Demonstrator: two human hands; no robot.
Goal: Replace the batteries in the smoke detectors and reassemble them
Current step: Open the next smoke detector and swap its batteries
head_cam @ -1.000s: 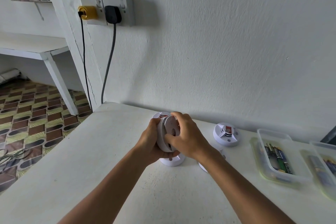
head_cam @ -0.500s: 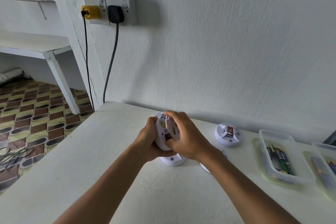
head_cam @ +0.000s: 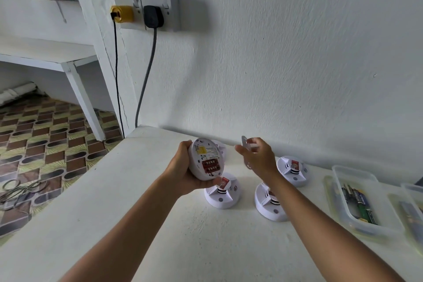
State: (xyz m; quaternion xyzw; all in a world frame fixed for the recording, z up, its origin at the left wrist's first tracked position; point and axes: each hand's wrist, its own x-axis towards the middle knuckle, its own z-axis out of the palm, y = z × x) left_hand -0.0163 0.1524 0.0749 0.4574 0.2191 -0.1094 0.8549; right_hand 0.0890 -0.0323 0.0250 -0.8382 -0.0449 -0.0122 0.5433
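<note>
My left hand (head_cam: pixel 183 171) grips a white smoke detector (head_cam: pixel 207 159) above the table, its underside turned toward me with a red battery bay and a yellow label showing. My right hand (head_cam: pixel 258 158) holds the detached round white back plate (head_cam: pixel 246 147) a short way to the right of it, on edge and partly hidden by my fingers. Three more detectors stand on the table: one (head_cam: pixel 223 191) right below the held unit, one (head_cam: pixel 269 204) under my right forearm, one (head_cam: pixel 293 170) by the wall. Another white piece (head_cam: pixel 220 147) peeks out behind the held detector.
Two clear plastic tubs at the right hold batteries, the nearer tub (head_cam: pixel 359 199) and a second tub (head_cam: pixel 412 210) cut by the frame edge. The white table (head_cam: pixel 137 213) meets the wall behind; its left edge drops to a patterned floor. Cables hang from wall sockets (head_cam: pixel 146 10).
My right hand has pulled the back plate off the detector and moved it to the right. The battery bay now shows. The camera has tilted, bringing more detectors into view.
</note>
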